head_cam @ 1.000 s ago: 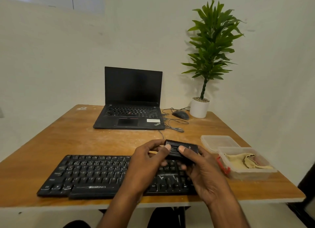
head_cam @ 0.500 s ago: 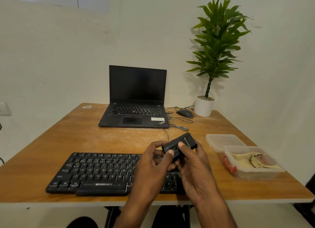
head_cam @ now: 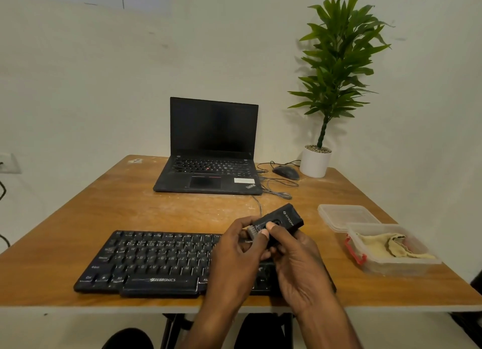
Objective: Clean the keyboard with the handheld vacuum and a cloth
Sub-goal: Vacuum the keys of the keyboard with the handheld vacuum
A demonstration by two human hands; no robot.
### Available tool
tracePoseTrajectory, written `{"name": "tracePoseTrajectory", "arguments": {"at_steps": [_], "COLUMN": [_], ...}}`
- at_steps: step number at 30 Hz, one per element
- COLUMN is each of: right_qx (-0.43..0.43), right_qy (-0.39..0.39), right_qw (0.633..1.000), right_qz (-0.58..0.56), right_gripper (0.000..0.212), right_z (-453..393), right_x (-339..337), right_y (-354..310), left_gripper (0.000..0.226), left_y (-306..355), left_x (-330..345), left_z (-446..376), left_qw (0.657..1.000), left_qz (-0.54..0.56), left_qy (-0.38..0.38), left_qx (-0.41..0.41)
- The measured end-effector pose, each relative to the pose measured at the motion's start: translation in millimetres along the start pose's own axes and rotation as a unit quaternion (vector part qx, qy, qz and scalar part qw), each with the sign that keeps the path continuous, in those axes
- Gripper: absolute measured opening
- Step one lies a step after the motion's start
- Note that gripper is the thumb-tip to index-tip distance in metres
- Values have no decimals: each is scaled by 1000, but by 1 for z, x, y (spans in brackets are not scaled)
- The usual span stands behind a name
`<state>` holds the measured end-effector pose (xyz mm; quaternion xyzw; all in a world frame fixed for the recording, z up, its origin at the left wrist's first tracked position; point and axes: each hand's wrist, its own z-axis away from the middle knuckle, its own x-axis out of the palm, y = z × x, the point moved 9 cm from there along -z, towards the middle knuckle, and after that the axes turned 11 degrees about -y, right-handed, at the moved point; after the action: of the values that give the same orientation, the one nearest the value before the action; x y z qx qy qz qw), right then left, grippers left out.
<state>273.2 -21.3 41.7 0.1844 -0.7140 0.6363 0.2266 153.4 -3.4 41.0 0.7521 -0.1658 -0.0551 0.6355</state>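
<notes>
Both hands curl around the small black vacuum (head_cam: 277,222), left hand (head_cam: 234,255) at its brush end, right hand (head_cam: 297,262) around the body, above the keyboard (head_cam: 156,260) at its three o'clock end; it looks light, rigid and smooth, best gripped mid-body.

Camera: one, worn on the person's head
Looks: forward and down across the wooden table (head_cam: 109,208)
Nearest: both hands, low in the middle
Farthest: the wall
</notes>
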Motion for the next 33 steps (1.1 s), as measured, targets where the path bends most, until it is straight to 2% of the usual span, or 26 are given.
{"name": "tracePoseTrajectory", "arguments": {"at_steps": [10,18,27,33], "right_qx": [25,40,55,79], "right_qy": [9,-7,-24,-42], "right_qw": [1000,999,998,995], "right_qz": [-8,21,23,46], "right_gripper": [31,18,20,27], "right_z": [0,-1,-6,-13], "right_x": [8,21,34,46], "right_y": [7,5,18,30], "left_gripper": [19,21,22,27], "left_y": [-1,5,1,1], "left_x": [-12,-24,-47,-63], "left_z": [-2,-4,-2,3], "left_qw": [1000,1000,1000,1000], "left_qz": [-9,-12,16,-4], "left_qy": [2,-8,3,18], "left_qx": [3,12,9,11]}}
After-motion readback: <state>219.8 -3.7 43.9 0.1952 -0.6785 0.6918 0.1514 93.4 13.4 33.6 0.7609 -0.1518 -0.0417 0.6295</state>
